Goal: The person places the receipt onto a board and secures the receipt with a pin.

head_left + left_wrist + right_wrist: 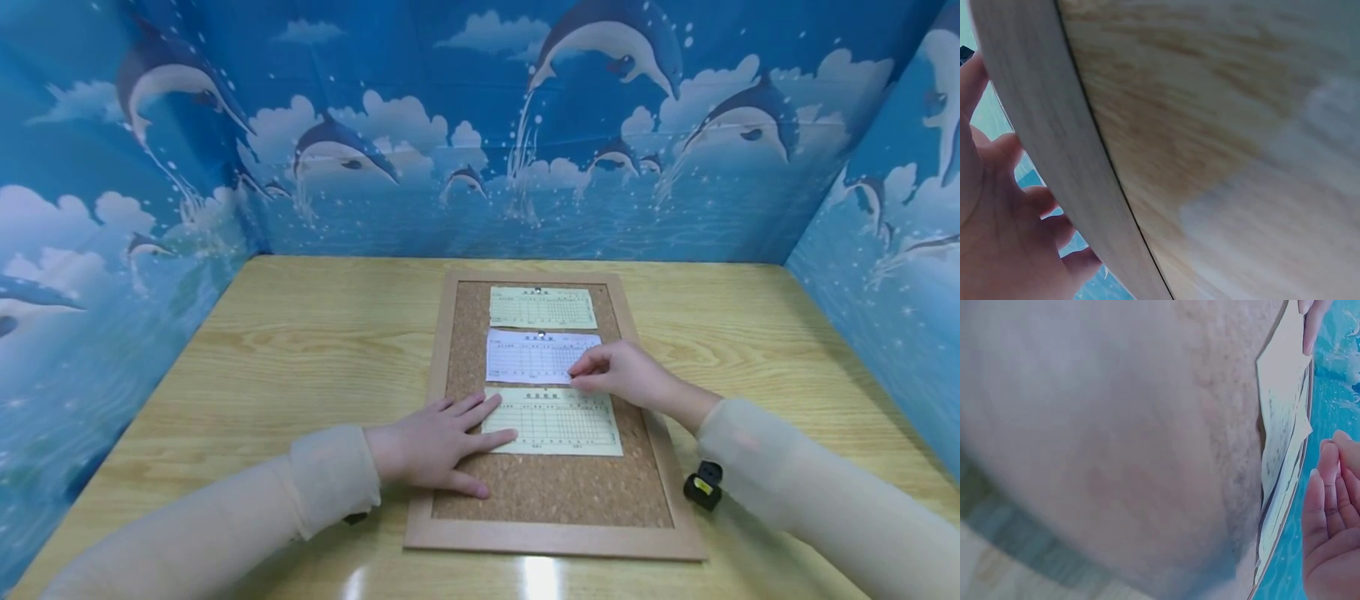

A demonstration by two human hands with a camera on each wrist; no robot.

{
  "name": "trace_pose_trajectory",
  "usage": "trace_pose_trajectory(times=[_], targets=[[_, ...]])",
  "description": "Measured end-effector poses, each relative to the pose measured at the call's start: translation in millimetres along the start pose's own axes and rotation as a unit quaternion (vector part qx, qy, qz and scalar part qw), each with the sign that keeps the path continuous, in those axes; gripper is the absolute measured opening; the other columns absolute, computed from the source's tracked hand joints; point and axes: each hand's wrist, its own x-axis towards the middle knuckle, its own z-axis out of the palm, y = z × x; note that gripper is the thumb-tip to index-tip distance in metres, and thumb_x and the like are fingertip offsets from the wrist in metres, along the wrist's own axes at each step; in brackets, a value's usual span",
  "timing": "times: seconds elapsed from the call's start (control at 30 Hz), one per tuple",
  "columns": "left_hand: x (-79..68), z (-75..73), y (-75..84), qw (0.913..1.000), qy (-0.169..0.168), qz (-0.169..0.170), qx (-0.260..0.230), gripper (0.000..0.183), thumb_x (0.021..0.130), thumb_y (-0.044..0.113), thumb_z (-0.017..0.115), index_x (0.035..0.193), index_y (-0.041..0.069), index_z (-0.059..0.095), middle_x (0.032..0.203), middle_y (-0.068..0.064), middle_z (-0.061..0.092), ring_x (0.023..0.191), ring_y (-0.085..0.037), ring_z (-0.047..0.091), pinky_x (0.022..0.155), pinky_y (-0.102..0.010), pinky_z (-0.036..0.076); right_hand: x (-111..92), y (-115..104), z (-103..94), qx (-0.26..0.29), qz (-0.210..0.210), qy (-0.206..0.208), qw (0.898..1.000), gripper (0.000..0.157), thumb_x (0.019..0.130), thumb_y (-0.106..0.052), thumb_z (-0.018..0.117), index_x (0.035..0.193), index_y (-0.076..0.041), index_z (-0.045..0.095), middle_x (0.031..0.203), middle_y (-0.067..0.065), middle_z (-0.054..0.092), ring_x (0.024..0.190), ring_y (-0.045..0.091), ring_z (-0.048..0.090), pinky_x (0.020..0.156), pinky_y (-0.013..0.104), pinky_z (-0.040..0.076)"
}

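On a cork board (551, 492) with a wooden frame, three printed form slips lie in a column. The top green slip (542, 310) and the lilac slip (525, 358) each bear a small shiny thumbtack at the upper edge. Below them lies a yellow-green slip (558, 429). My left hand (438, 442) rests with spread fingers on its left edge and on the cork. Over the lilac slip's lower right corner, my right hand (626, 375) pinches a tiny dark thumbtack (572, 375) between thumb and forefinger, mostly hidden by the fingertips.
The board lies on a wood-grain table (322, 358). A small black object with a yellow label (703, 486) is beside the right sleeve. Blue dolphin-print sheets (420, 125) stand around the table's back and sides.
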Motion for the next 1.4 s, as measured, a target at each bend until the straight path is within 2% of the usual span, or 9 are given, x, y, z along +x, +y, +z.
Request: trace_pose_trajectory(times=[0.23, 0.6, 0.8, 1.17, 1.4], targets=[[-0.4, 0.3, -0.3, 1.0000, -0.004, -0.003, -0.003, 0.073, 0.087, 0.070, 0.034, 0.149, 0.037, 0.013, 0.156, -0.007, -0.003, 0.141, -0.027, 0.000, 0.109, -0.051, 0.013, 6.5, -5.4, 1.9, -0.012, -0.031, -0.007, 0.999, 0.012, 0.083, -0.010, 0.071, 0.094, -0.004, 0.073, 0.089, 0.002, 0.069, 0.079, 0.013, 0.061, 0.068, 0.028, 0.050], [0.1, 2.3, -0.5, 0.9999, 0.006, 0.003, 0.012, 0.073, 0.086, 0.070, 0.033, 0.149, 0.036, 0.014, 0.156, -0.009, -0.001, 0.141, -0.029, 0.002, 0.109, -0.051, 0.015, 15.4, -9.1, 8.1, 0.010, -0.054, -0.053, 0.997, 0.012, 0.085, -0.008, 0.068, 0.096, -0.002, 0.071, 0.083, 0.001, 0.067, 0.073, 0.013, 0.059, 0.064, 0.030, 0.049], [-0.4, 1.8, -0.3, 1.0000, 0.005, 0.002, 0.007, 0.074, 0.087, 0.070, 0.033, 0.149, 0.036, 0.013, 0.156, -0.009, -0.002, 0.141, -0.028, 0.001, 0.108, -0.052, 0.015, 19.5, -11.1, 11.2, -0.005, -0.048, -0.061, 0.997, 0.010, 0.085, -0.008, 0.068, 0.094, -0.005, 0.071, 0.084, -0.001, 0.067, 0.075, 0.012, 0.060, 0.067, 0.029, 0.050], [-0.2, 2.5, -1.5, 0.9999, 0.004, 0.007, 0.006, 0.074, 0.086, 0.070, 0.031, 0.149, 0.036, 0.012, 0.156, -0.009, -0.003, 0.141, -0.028, 0.000, 0.109, -0.052, 0.015, 23.4, -17.9, 12.7, -0.073, -0.032, -0.075, 0.994, 0.005, 0.085, -0.012, 0.069, 0.089, -0.012, 0.072, 0.078, -0.006, 0.064, 0.070, 0.011, 0.054, 0.065, 0.029, 0.046], [-0.4, 1.3, -1.1, 0.9999, 0.002, 0.007, 0.008, 0.074, 0.087, 0.070, 0.032, 0.149, 0.036, 0.013, 0.156, -0.009, -0.003, 0.141, -0.028, 0.000, 0.109, -0.052, 0.013, 23.3, -19.1, 15.4, -0.072, -0.031, -0.076, 0.994, 0.004, 0.084, -0.010, 0.070, 0.087, -0.011, 0.072, 0.080, -0.005, 0.065, 0.072, 0.011, 0.055, 0.067, 0.029, 0.046]])
